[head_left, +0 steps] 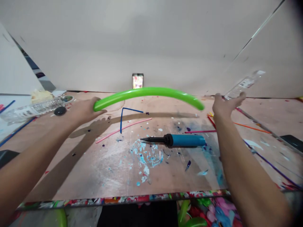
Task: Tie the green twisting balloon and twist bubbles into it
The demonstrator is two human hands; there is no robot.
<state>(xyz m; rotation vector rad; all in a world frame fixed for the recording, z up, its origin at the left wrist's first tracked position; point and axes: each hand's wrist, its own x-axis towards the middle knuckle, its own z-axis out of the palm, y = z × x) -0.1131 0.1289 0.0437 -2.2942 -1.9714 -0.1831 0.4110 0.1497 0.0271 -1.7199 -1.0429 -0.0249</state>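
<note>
My left hand [88, 110] is closed around the left end of a long, inflated green modelling balloon [149, 91]. The balloon arches above the table, its right end free and a little blurred. To the right of that end, my right hand [226, 105] has its fingers spread, apart from the balloon. A clear plastic bottle [245, 85] leans just behind my right fingers; whether they touch it I cannot tell. Below the balloon lies a blue and black hand pump [187, 140], its nozzle pointing left.
Uninflated balloons lie about the table [94, 176]: a bent blue one [121, 121], a pink one [123, 130] and a purple one [272, 162]. Another clear bottle [30, 110] lies at left. A phone [137, 81] stands against the back wall. Coloured balloons [217, 211] fill the space under the front edge.
</note>
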